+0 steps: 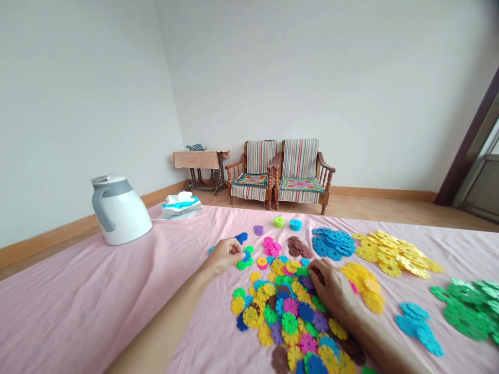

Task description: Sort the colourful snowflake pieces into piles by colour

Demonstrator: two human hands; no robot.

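My left hand (226, 255) is pinched closed at the upper left of the mixed pile. A dark blue notched flower disc (247, 255) shows at its fingertips, above a few green discs (241, 264). On the right side of the mixed pile of colourful plastic discs (289, 306), my right hand (333, 288) has its fingers curled down. What those fingers hold, if anything, is hidden. Near the hands lie small groups of dark blue discs (241, 238), pink discs (272, 246) and brown discs (298, 246).
Sorted heaps of blue (333, 243), yellow (393, 253) and green discs (471, 309) spread rightward on the pink cloth (156, 291). Small lime (279, 222) and light blue stacks (296, 225) stand behind. A white jug (122, 213) and tissue pack (181, 205) are at left; two chairs (300, 176) stand beyond.
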